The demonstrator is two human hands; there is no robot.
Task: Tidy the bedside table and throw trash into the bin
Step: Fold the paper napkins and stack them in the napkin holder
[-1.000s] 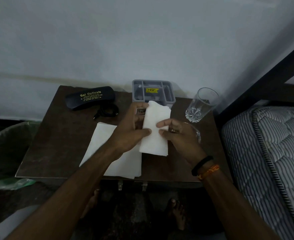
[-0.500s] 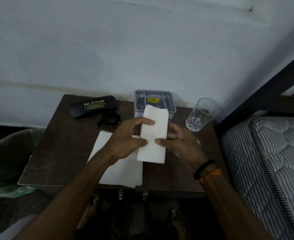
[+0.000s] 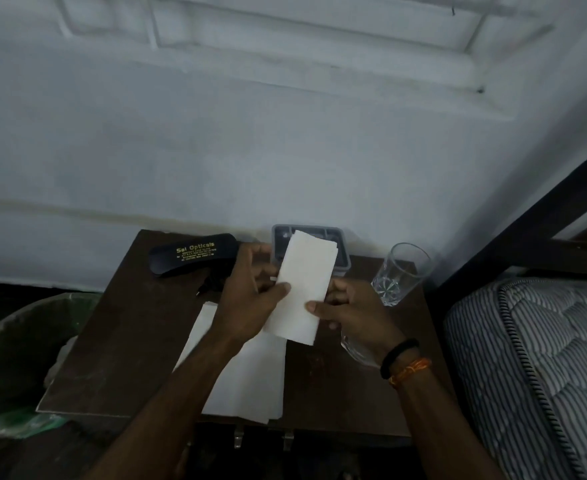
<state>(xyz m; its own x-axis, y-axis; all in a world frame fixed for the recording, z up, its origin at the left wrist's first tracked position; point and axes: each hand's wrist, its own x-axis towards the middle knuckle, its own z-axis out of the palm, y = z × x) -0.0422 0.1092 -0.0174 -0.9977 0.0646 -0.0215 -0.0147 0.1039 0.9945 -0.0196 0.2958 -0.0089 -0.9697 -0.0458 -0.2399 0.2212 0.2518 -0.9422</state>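
White paper sheets (image 3: 247, 379) lie flat at the near edge of the dark bedside table (image 3: 129, 327). Above them both hands hold a folded tissue (image 3: 304, 287) off the surface — the left hand (image 3: 250, 299) pinches its left edge with thumb on top, the right hand (image 3: 350, 315) pinches its right edge. Farther back sit a black glasses case (image 3: 191, 258), a grey tray (image 3: 340, 251) and a glass (image 3: 401, 273). Left of the table stands the bin (image 3: 18, 358) — lined in green.
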